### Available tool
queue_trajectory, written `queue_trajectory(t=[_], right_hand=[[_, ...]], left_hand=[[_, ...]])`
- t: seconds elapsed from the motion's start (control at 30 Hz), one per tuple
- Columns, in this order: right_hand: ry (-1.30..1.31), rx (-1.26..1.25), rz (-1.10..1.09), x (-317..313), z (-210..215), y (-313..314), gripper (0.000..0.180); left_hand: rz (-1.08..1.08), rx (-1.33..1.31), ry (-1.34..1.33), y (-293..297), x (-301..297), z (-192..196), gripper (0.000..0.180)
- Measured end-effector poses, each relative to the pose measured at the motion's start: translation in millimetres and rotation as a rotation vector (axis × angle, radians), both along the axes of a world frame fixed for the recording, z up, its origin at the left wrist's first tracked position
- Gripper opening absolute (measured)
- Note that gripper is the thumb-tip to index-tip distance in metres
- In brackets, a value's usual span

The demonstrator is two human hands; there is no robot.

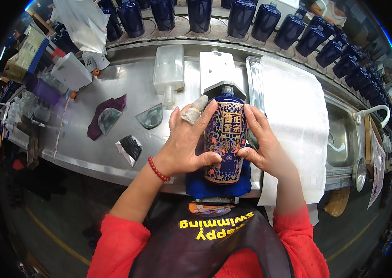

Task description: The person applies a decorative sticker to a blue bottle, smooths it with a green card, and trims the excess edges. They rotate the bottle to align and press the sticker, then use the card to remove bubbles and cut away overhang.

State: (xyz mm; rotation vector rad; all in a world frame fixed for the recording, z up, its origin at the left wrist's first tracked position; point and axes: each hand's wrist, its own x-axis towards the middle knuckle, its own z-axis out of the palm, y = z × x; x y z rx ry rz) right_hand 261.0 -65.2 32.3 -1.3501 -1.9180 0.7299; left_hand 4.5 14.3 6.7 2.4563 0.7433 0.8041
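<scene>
A dark blue bottle (228, 160) with colourful floral decoration and a gold-framed panel lies in front of me, its open neck pointing away. My left hand (187, 144) grips its left side, the thumb resting on the decorated face. One finger of that hand is wrapped in pale cloth, and a red bead bracelet circles the wrist. Along the right edge my right hand (264, 144) presses with fingers and thumb. Beneath the bottle's base shows a blue cloth (195, 187). A dark angular block (212, 88) sits behind the neck, partly hidden by the bottle.
Left on the metal bench (78, 153) lie a purple cloth (98, 121), a translucent curved scraper-like piece (150, 116) and a black-and-silver scrap (129, 149). A clear bottle-shaped piece (168, 69) lies farther back. White sheeting (293, 125) covers the right side, beside a sink (342, 139). Plain blue bottles (199, 16) line a conveyor behind.
</scene>
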Motion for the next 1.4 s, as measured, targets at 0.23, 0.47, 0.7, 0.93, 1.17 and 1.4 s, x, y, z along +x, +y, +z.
queue_trajectory(t=[0.23, 0.47, 0.7, 0.93, 1.17, 1.4], right_hand=[[-0.007, 0.006, 0.005, 0.0, 1.8, 2.1, 0.1], [0.074, -0.038, -0.04, 5.0, 0.1, -13.0, 0.105], [0.039, -0.096, -0.058, 3.1, 0.6, -28.3, 0.104], [0.013, -0.049, -0.053, -3.4, 3.1, -25.2, 0.094], [0.007, -0.129, -0.074, -7.3, 9.9, -25.3, 0.093], [-0.056, -0.069, -0.058, -11.4, 13.9, -22.2, 0.091]], left_hand=[[-0.005, -0.015, -0.005, 1.3, -1.3, -3.4, 0.117], [0.021, 0.04, 0.013, -43.1, -15.6, -10.4, 0.136], [0.337, 0.358, -0.043, -74.0, -9.7, -13.3, 0.095], [0.362, 0.302, -0.12, -75.9, -0.2, -2.1, 0.102], [0.356, -0.03, -0.065, -77.2, 3.0, -12.2, 0.125], [0.311, -0.082, -0.044, -76.9, 0.2, -13.4, 0.125]])
